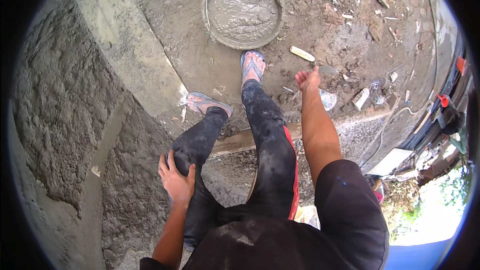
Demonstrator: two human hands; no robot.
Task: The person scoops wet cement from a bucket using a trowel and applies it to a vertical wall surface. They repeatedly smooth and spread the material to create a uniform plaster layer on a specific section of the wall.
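My left hand [177, 180] rests on my left knee, its fingers spread on the dark trousers [187, 147]. Stretched out ahead, my right hand [307, 78] has loosely bent fingers and shows nothing held in them. Just beyond it is what looks like a trowel, with a pale handle [302, 53] and a grey blade [328, 70]. The fingertips overlap the spot between handle and blade, so I cannot tell whether they touch it. A round tub [206, 17] of wet grey mortar [244, 12] stands past my right foot.
Rough wet mortar [60, 105] covers the left side, beside a smoother strip [125, 35]. A crumpled cup [360, 99], a clear plastic piece [327, 100] and scraps litter the dirt at right. A cable [382, 137] runs near piled materials [445, 120]. My sandalled feet [252, 67] are near the tub.
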